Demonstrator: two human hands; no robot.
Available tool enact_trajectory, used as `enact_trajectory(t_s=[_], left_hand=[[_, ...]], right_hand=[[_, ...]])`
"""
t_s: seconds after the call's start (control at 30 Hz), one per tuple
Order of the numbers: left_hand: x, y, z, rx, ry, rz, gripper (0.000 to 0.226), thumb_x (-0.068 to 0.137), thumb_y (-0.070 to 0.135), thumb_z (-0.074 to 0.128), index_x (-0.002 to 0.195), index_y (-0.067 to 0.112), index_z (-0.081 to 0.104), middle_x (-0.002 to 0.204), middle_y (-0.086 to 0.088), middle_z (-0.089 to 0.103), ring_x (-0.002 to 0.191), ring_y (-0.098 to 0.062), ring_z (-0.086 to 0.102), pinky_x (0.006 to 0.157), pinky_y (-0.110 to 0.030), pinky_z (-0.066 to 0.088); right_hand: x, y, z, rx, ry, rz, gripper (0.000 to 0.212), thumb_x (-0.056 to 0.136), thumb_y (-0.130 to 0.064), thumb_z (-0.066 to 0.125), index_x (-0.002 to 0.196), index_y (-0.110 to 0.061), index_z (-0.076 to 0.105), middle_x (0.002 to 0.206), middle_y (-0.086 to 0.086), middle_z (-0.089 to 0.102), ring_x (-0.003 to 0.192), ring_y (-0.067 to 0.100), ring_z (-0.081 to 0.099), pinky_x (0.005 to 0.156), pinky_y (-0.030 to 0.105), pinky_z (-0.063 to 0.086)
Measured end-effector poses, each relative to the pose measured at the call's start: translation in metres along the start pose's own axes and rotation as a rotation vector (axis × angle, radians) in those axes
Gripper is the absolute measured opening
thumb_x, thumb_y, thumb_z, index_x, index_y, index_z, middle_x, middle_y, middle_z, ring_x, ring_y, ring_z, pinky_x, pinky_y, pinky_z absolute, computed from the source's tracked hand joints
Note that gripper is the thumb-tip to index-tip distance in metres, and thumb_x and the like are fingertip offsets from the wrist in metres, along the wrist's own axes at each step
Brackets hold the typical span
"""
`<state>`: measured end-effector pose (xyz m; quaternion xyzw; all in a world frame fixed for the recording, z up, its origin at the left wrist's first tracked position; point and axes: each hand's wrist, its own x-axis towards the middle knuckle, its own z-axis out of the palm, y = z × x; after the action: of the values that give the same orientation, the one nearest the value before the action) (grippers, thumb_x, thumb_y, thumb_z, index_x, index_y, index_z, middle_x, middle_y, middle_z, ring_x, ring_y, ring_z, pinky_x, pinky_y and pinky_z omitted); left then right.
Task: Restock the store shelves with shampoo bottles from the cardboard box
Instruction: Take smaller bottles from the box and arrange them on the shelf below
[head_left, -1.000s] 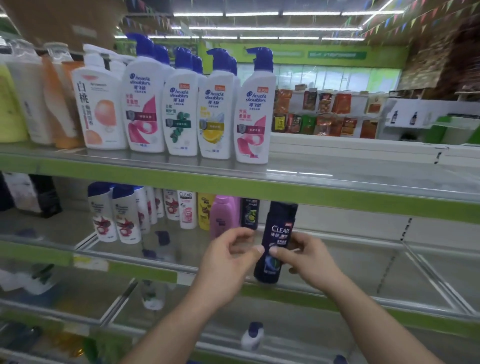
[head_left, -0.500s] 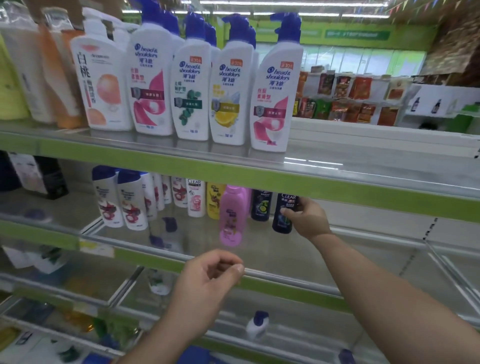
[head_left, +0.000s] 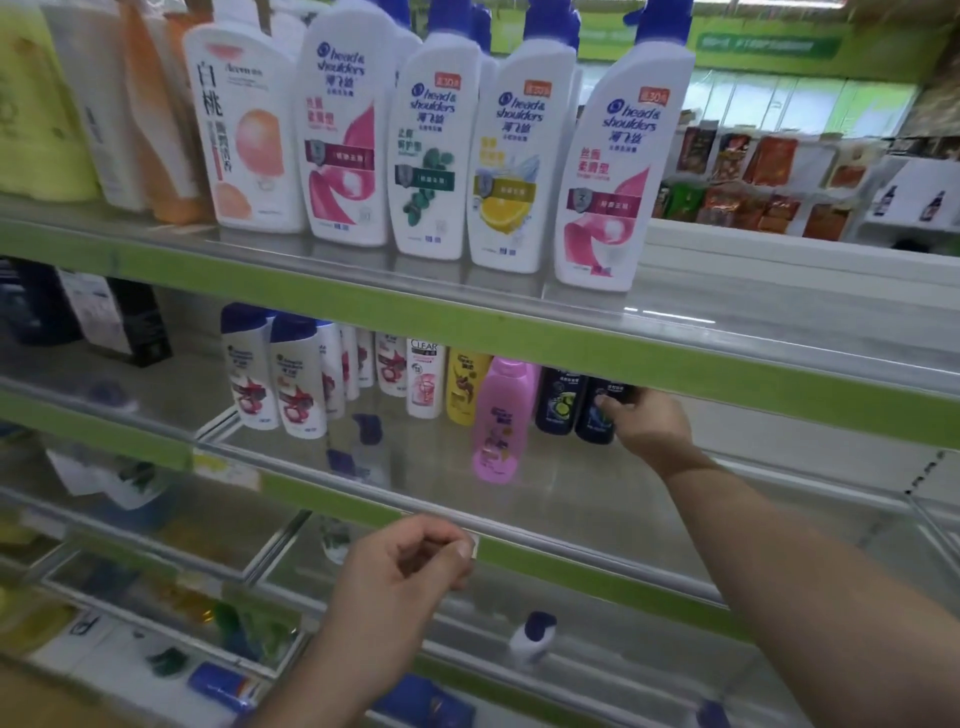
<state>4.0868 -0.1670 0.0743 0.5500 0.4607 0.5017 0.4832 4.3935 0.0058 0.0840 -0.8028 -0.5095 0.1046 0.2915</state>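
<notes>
My right hand (head_left: 647, 423) reaches deep under the upper shelf and grips a dark navy shampoo bottle (head_left: 595, 423), which stands upright on the middle glass shelf (head_left: 571, 499) beside a matching dark bottle (head_left: 558, 402). Left of these stand a pink bottle (head_left: 501, 418), a yellow bottle (head_left: 464, 389) and several white bottles (head_left: 296, 384). My left hand (head_left: 410, 561) hovers in front of the shelf's green edge with fingers loosely curled and nothing in it. The cardboard box is out of view.
The top shelf (head_left: 727, 332) carries a row of large white pump bottles (head_left: 602, 176) just above my right hand. Right of the dark bottles the middle shelf is bare glass. Lower glass shelves hold a few scattered bottles (head_left: 532, 636).
My right hand carried the dark bottle from the shelf front to the back row next to the other dark bottle. My left hand let go and drew back to the shelf edge.
</notes>
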Motion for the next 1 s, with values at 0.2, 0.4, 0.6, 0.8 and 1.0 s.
enact_trajectory(t_s=[0.2,0.4,0.6,0.8,1.0], left_hand=[[0.002,-0.012,-0.005,-0.025,-0.011,-0.021,0.014,0.086,0.001,0.07,0.078,0.01,0.077,0.07,-0.012,0.072,0.068,-0.019,0.067,0.074,-0.034,0.056],[0.01,-0.031,-0.01,-0.032,-0.079,-0.038,0.013,0.087,0.003,0.071,0.08,0.012,0.076,0.074,-0.012,0.072,0.078,-0.033,0.068,0.078,-0.038,0.056],[0.036,-0.07,-0.003,-0.012,-0.188,-0.183,0.014,0.082,0.007,0.076,0.077,0.02,0.074,0.073,-0.011,0.071,0.069,-0.026,0.066,0.079,-0.047,0.055],[0.051,-0.085,0.017,-0.035,-0.394,-0.198,0.013,0.086,0.026,0.075,0.095,0.031,0.07,0.088,0.006,0.074,0.085,-0.014,0.07,0.086,-0.037,0.056],[0.05,-0.064,0.032,-0.027,-0.453,-0.2,0.028,0.085,0.043,0.073,0.109,0.031,0.063,0.105,0.009,0.071,0.093,-0.014,0.07,0.083,-0.036,0.053]], right_hand=[[-0.001,-0.007,0.003,0.049,0.004,0.047,0.042,0.094,-0.049,0.061,0.101,-0.01,0.075,0.103,0.016,0.072,0.097,0.034,0.065,0.081,0.035,0.051],[-0.011,-0.01,0.0,0.184,0.001,0.099,0.045,0.086,-0.039,0.076,0.117,-0.008,0.068,0.11,0.011,0.071,0.102,0.029,0.065,0.082,0.03,0.048],[-0.058,0.001,0.003,0.306,0.074,0.238,0.029,0.084,-0.032,0.079,0.106,-0.015,0.072,0.107,0.002,0.07,0.106,0.026,0.065,0.084,0.03,0.047],[-0.124,0.002,-0.002,0.563,0.209,0.344,0.014,0.086,-0.026,0.076,0.095,-0.016,0.073,0.09,0.003,0.074,0.089,0.022,0.07,0.084,0.041,0.056],[-0.19,0.002,-0.004,0.695,0.365,0.401,0.005,0.087,-0.016,0.073,0.083,-0.014,0.076,0.077,0.004,0.073,0.076,0.019,0.068,0.071,0.03,0.05]])
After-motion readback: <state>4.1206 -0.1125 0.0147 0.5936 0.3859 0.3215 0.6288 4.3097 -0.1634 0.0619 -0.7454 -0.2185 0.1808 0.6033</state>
